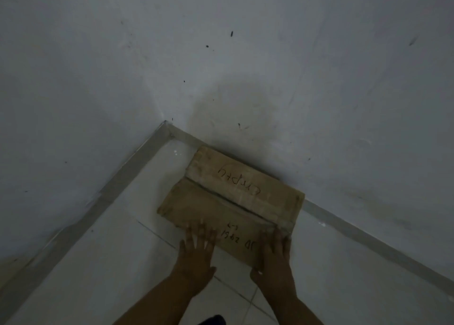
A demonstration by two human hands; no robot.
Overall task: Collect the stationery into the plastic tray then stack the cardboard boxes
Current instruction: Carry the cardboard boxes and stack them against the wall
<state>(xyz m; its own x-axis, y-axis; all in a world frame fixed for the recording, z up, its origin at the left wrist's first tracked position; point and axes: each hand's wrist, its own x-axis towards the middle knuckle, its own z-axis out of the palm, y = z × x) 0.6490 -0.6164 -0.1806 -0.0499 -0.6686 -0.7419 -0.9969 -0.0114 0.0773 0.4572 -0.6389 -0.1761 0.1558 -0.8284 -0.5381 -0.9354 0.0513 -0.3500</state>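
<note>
Cardboard box [233, 201] on floor [98, 263], against wall [319, 103]

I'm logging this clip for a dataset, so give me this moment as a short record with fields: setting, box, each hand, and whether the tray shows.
setting: white tiled floor in a corner of grey walls
cardboard box: closed, flaps shut, handwriting on top, far side close to the right wall
left hand: flat, fingers spread on the box's near edge
right hand: flat on the box's near right corner
plastic tray: not in view
stationery: not in view
</note>
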